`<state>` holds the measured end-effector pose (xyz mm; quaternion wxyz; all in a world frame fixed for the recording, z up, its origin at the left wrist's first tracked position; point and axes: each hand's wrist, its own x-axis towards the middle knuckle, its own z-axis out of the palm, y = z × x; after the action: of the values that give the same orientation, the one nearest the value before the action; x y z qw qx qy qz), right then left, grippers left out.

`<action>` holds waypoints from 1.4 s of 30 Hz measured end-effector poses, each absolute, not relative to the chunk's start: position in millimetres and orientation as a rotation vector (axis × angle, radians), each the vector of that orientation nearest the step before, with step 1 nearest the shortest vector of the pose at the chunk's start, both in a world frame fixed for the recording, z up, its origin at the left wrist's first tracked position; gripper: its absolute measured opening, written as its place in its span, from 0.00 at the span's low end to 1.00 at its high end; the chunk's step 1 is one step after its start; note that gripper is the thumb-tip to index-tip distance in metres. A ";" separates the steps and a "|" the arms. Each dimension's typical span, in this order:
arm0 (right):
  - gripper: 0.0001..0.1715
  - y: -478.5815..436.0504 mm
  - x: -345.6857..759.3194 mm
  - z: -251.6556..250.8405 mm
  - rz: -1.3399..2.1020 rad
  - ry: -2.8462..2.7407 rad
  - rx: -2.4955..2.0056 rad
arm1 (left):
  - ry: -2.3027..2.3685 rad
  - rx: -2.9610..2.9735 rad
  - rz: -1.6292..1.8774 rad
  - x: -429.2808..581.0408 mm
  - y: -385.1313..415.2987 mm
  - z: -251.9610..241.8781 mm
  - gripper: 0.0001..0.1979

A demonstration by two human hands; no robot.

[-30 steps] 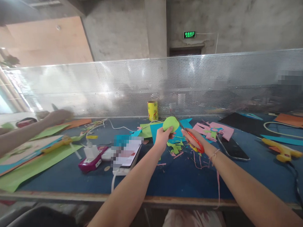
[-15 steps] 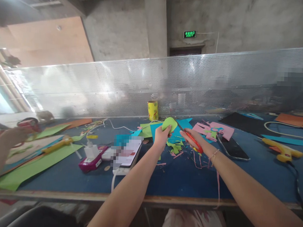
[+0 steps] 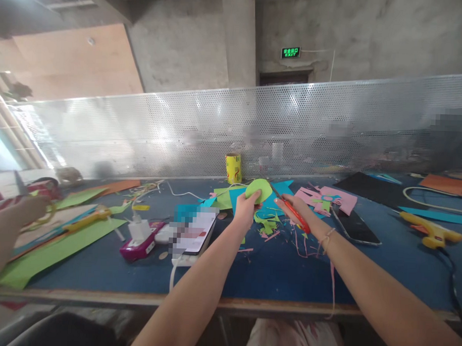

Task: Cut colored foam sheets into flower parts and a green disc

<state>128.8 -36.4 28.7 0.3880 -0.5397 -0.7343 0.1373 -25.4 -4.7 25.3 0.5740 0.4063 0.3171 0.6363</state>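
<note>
My left hand point(image 3: 246, 210) is closed on a rounded piece of light green paper point(image 3: 259, 188), held up above the blue tabletop point(image 3: 273, 268). My right hand point(image 3: 296, 211) grips red-handled scissors point(image 3: 294, 213), their blades pointing up and left at the paper's right edge. Under both hands lie green and pink paper scraps point(image 3: 267, 226) on a cyan sheet point(image 3: 279, 191).
A phone point(image 3: 194, 233) on a white power bank, a magenta device with a white charger point(image 3: 138, 242), a second dark phone point(image 3: 355, 227), pink paper point(image 3: 336, 198), a yellow glue gun point(image 3: 429, 230), a yellow can point(image 3: 233, 167) by the perforated metal screen. Another person's hand point(image 3: 19, 213) holds scissors at far left over green sheets point(image 3: 57, 247).
My hands stay almost still; the green paper turns slightly in my left hand. The other person's arm at the left has pulled back from the far table edge toward the near left.
</note>
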 end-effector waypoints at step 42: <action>0.23 -42.2 114.5 27.8 0.451 -1.813 -1.342 | 0.714 0.985 1.568 -22.3 -10.4 28.6 0.13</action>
<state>114.5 -42.2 27.8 0.4086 -0.5324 -0.7194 0.1789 -22.3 -10.4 28.6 0.5468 0.4154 0.3013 0.6615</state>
